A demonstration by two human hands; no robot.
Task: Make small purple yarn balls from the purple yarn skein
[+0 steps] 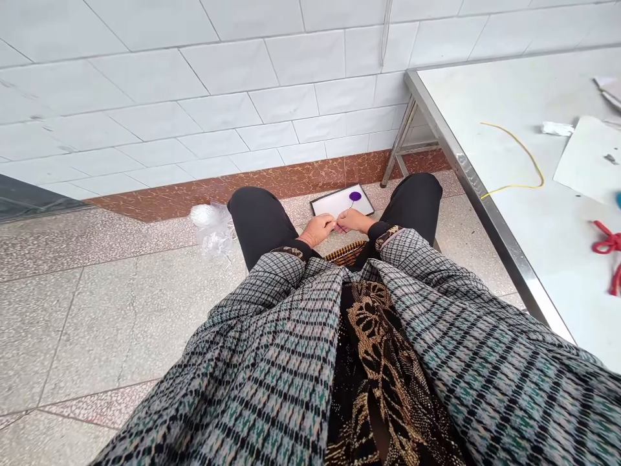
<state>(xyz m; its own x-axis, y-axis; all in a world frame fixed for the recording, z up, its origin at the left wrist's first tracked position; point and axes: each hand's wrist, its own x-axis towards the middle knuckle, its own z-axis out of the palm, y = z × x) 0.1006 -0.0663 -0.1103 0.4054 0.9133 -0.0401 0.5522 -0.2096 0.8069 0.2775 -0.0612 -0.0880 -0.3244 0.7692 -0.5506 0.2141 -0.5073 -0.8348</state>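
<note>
My left hand (pixel 317 230) and my right hand (pixel 355 221) meet between my knees, fingers closed in a pinch. A thin purple cord (pixel 341 228) shows at the fingertips of both. From the right hand a dark strand runs toward a round purple coil (pixel 355 196). That coil lies on a white, dark-rimmed board or shallow tray (pixel 326 206) on the floor just beyond my hands. Below the hands, close to my lap, is a brown and yellow striped woven item (pixel 345 253), partly hidden by my clothes.
A clear plastic bag (pixel 213 228) with white contents lies on the floor by my left knee. At right stands a metal-edged white table (pixel 460 97) bearing a yellow cord (pixel 531 158), a red knotted cord (pixel 606 238) and a paper sheet (pixel 585 155). A tiled wall (pixel 291 65) rises ahead.
</note>
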